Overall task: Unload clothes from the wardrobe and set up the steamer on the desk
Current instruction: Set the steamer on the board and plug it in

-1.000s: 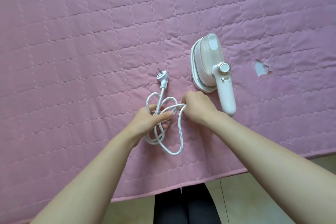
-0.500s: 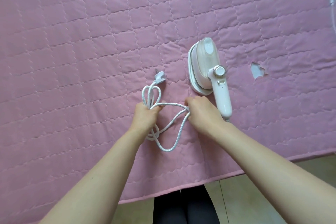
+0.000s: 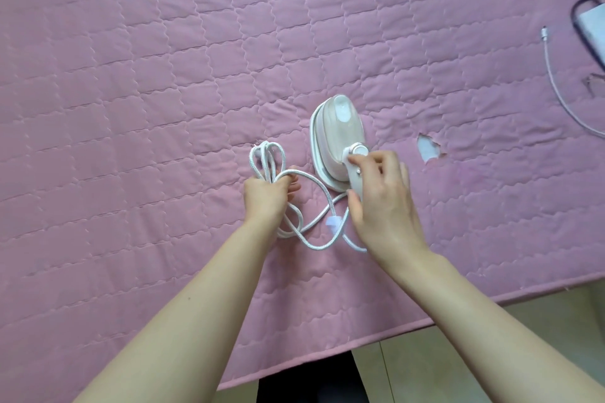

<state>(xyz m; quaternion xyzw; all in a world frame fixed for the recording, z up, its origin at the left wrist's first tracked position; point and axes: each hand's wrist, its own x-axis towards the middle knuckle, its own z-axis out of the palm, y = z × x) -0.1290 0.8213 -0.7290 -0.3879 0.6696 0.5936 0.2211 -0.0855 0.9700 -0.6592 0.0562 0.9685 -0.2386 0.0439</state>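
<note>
A small white and pale pink hand steamer lies on the pink quilted cover of the desk. My right hand lies over its white handle, fingers curled round it, fingertips by the round dial. My left hand grips the bundled loops of the steamer's white braided cord, which trails in loops on the cover between my two hands. The plug is hidden among the loops above my left fist.
A hole in the cover shows white just right of the steamer. At the far right edge lie a thin white cable, a dark cable and a pale flat device. The cover's front edge runs near my forearms, with tiled floor below.
My right hand let go of the cord and moved up onto the steamer's handle. My left hand still grips the gathered cord loops. The view shifted, revealing cables at the right.
</note>
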